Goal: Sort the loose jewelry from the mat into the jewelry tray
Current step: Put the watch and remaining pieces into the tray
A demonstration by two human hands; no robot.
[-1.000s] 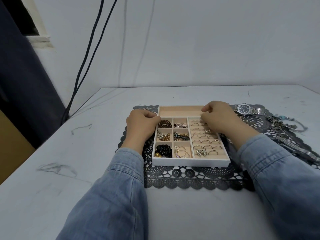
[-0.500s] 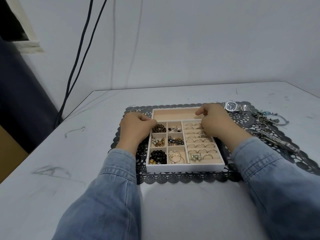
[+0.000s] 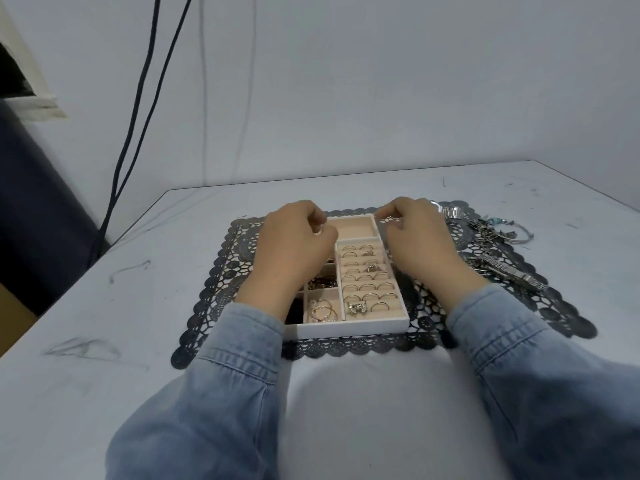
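The white jewelry tray [image 3: 346, 329] lies on the black lace mat [image 3: 214, 306]. Its right section holds rows of rings [image 3: 367, 286], and hoop earrings [image 3: 322, 311] fill a near compartment. The long far compartment [image 3: 356, 227] is bare. My left hand [image 3: 294, 247] hovers over the tray's left compartments and hides them; its fingers are curled and nothing shows in them. My right hand [image 3: 414, 239] is at the tray's far right corner, where thumb and forefinger pinch something thin and silvery. Loose pieces lie on the mat to the right: a silver watch [image 3: 452, 212], bracelets [image 3: 500, 231] and a metal band [image 3: 510, 274].
The mat sits on a white table [image 3: 104, 341] whose left edge runs diagonally, with a dark drop beyond it. Two black cables [image 3: 138, 98] hang down the wall behind. My denim sleeves [image 3: 214, 403] cover the near part of the table.
My left hand moved from the tray's left edge to over its left compartments. My right hand shifted from above the rings to the far right corner. The view tilted upward.
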